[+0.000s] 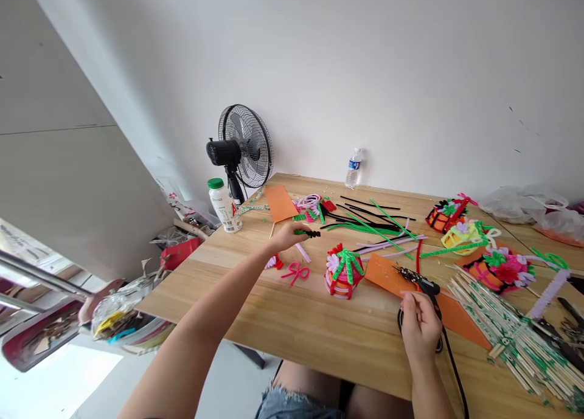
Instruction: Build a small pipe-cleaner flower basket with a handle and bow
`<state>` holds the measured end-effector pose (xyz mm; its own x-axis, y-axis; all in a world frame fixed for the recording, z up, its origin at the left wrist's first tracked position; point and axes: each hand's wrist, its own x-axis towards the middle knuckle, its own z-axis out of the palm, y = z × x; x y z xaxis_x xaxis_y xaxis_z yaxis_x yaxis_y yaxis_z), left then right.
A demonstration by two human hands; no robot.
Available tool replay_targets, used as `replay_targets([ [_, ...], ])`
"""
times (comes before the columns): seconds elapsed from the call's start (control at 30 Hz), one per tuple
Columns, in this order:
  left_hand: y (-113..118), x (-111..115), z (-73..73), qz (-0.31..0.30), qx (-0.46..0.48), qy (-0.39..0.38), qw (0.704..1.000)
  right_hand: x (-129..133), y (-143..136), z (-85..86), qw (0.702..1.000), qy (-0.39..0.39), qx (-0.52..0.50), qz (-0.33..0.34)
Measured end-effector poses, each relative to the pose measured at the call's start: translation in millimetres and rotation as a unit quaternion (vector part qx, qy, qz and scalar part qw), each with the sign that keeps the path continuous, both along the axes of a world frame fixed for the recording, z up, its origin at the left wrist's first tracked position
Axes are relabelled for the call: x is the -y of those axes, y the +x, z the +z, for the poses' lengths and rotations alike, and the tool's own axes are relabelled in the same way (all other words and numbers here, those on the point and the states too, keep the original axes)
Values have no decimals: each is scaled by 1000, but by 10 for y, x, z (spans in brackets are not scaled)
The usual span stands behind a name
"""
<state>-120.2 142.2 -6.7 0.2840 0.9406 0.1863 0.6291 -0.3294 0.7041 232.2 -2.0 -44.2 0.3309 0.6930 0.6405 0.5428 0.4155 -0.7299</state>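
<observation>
My left hand (pixel 288 236) reaches over the table and pinches a small green and black fuzzy piece (pixel 311 233). Below it lie a pink bow (pixel 297 273) and a lilac strip (pixel 303 252). A small pumpkin-like basket (pixel 343 276) of orange, red and green pipe cleaners stands between my hands. My right hand (pixel 420 322) is closed near the table's front edge, beside a black glue gun (pixel 422 281); what its fingers hold, if anything, is too small to make out. The glue gun rests over an orange sheet (pixel 383 273).
Loose black, green and lilac pipe cleaners (pixel 374 221) lie mid-table. Three finished-looking baskets and a pile of wrapped sticks (pixel 515 334) are at right. A white bottle (pixel 224 206), a fan (pixel 246 145) and a water bottle (pixel 353 168) stand at the back and left.
</observation>
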Motion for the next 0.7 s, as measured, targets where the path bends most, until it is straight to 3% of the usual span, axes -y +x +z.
replay_targets([
  [0.13, -317, 356, 0, 28, 54, 6, 998, 9, -4, -11, 1000, -7, 6, 11],
  [0.3, -548, 593, -248, 56, 54, 4, 997, 26, -43, 31, 999, 4, 42, 26],
  [0.43, -578, 646, -382, 52, 48, 6, 997, 27, -55, 67, 997, 15, 70, 22],
  [0.7, -480, 672, -337, 24, -36, 31, 999, 41, -84, 113, 995, 35, 92, 16],
])
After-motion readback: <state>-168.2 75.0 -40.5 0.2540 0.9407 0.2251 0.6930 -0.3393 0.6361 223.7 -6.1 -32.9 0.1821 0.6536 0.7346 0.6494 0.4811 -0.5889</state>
